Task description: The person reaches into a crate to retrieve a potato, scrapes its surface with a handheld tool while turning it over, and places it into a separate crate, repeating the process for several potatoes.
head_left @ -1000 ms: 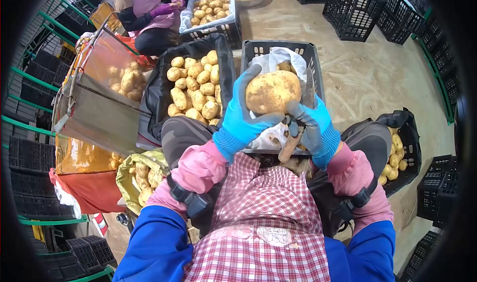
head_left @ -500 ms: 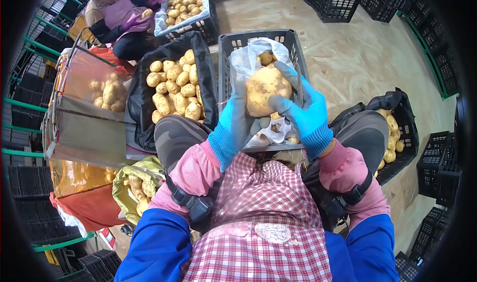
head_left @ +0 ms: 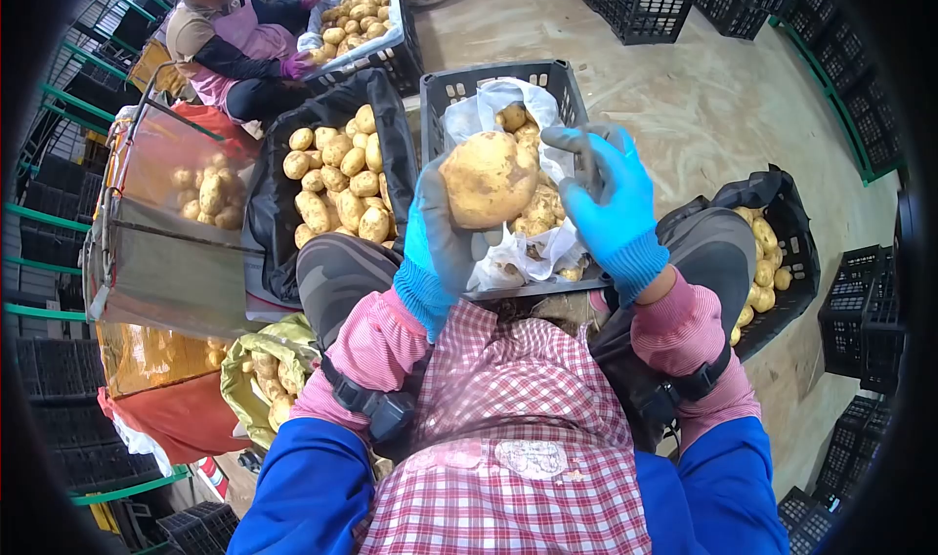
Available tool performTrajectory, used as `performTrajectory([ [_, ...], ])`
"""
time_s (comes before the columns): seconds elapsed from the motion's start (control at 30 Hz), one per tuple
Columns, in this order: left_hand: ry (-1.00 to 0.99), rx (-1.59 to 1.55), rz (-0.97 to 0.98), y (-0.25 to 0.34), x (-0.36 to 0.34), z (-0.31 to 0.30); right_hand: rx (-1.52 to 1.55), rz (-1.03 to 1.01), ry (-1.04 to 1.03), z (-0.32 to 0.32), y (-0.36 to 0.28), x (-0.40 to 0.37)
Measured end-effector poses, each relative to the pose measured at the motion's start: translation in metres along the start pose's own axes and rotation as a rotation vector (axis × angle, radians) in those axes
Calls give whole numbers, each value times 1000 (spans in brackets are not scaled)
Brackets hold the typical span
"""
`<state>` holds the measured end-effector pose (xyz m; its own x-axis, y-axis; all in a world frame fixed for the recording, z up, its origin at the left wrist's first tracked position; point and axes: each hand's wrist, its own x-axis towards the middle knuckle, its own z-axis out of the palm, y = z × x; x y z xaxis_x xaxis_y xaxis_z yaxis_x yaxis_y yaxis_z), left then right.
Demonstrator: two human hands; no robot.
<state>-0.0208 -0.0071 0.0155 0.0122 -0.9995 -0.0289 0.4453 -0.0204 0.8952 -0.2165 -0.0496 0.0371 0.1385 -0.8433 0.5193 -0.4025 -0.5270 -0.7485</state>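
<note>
My left hand (head_left: 435, 247), in a blue glove with a grey palm, grips a large round potato (head_left: 489, 180) with brown soil marks. Its fingers are partly hidden beneath the potato. To the right, my gloved right hand (head_left: 611, 206) is off the potato, fingers apart and bent, with nothing in it. Below both hands stands a black plastic crate (head_left: 570, 91) lined with white plastic (head_left: 537, 96). Inside that crate lie smaller, soil-marked potatoes (head_left: 539, 210).
Left of my knees, a black-lined crate (head_left: 382, 81) holds many potatoes. Another potato crate (head_left: 793, 291) stands at the right, and an open green sack (head_left: 239, 360) at lower left. A co-worker (head_left: 234, 47) sits at upper left beside a blue-lined crate (head_left: 399, 27).
My right hand has come off the large potato and moved right. My left hand has shifted slightly left with the potato. The co-worker's gloved hand has lowered to the blue-lined crate.
</note>
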Motion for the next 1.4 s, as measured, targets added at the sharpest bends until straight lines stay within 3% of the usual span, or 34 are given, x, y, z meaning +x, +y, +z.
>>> performTrajectory([
  [0.03,26,44,27,2,-1,1,-167,-102,34,1,2,0],
  [0.3,54,176,181,1,-3,7,-460,128,-206,7,-14,-4],
  [0.5,51,201,207,-7,-3,8,-398,172,-196,12,-9,-10],
  [0.7,-5,98,118,-8,-2,7,-457,217,-350,5,-19,-7],
  [0.8,-24,94,175,-6,0,7,-230,200,-225,7,-4,-8],
  [0.93,35,168,368,-10,4,3,-361,-27,-167,8,-4,-13],
  [0.97,75,335,378,-4,3,-4,-36,207,-219,3,-3,-10],
  [1.03,-49,357,535,2,11,-13,613,691,-329,-10,-12,-6],
  [1.17,-135,352,587,13,14,-8,831,609,-379,-10,-32,-1],
  [1.3,-87,347,552,12,12,-4,1172,766,-418,4,-12,-7],
  [1.4,31,424,535,12,9,7,1264,982,-255,13,-25,-11],
])
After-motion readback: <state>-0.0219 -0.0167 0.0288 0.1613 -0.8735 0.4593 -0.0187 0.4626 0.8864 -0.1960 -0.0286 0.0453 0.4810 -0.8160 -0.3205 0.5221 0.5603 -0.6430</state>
